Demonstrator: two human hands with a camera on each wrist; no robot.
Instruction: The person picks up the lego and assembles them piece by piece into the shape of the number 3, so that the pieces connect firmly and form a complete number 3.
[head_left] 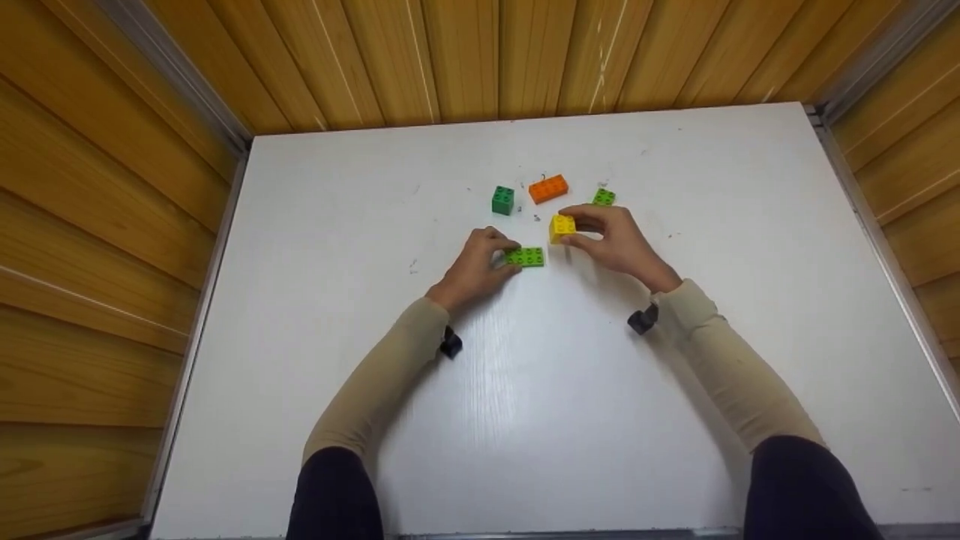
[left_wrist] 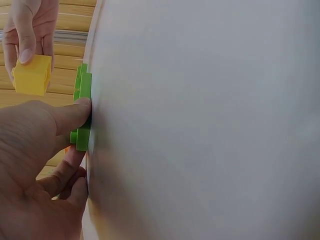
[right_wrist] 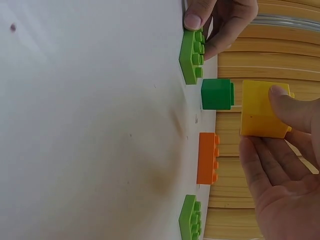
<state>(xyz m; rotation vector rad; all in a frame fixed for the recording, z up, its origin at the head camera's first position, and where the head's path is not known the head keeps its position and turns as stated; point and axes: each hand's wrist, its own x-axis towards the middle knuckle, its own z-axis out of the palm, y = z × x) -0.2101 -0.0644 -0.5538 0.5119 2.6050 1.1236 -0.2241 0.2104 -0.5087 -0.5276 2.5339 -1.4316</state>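
Yellow block (head_left: 562, 229) is up off the white table (head_left: 480, 420), and I can see from far away that the right hand (head_left: 616, 241) is pinching it. The thumb is on one side and the fingers are on the other, so that grip is closed on the block. Its bumps point up. The left hand (head_left: 474, 264) has a grip too: its thumb and fingers pinch one end of the long light green block (head_left: 531, 257), which lies on the table with its bumps on top. The two held blocks are near each other but apart (both wrist views let me see the space). Farther back on the table, I see three more. The dark green block (head_left: 502, 200) is on the left, the orange block (head_left: 548, 189) lies a bit slanted in the middle, and the small light green block (head_left: 604, 196) is on the right, just past the right hand, which hides some of it in the head view. They sit apart from each other. Tan sleeves (head_left: 384, 367) cover the person's forearms, and a wooden wall (head_left: 465, 60) stands behind the table
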